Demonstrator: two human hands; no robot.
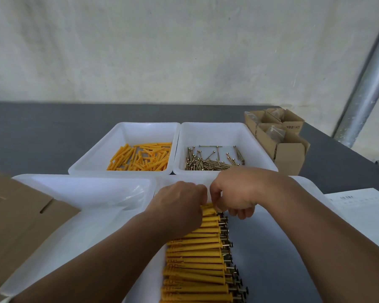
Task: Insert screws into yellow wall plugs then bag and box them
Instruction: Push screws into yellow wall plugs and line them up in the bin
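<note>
The row of screw-fitted yellow wall plugs (195,267) is cut off by the edge at 6 o'clock. Its far end is covered by the left hand (177,204), whose fingertips are hidden. What is pinched by the right hand (236,191) cannot be told. The cardboard box (20,215) at 9 o'clock is cropped. Print on the paper sheet (363,211) at 3 o'clock is too small to be read.

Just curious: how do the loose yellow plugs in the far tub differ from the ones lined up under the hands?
The loose plugs lie jumbled; the lined-up plugs lie parallel in a row. The loose plugs carry no screws; the lined-up plugs each show a screw head at the right end. The loose plugs lie untouched; the left hand and right hand pinch the lined-up plugs' far end. Both are yellow.
</note>
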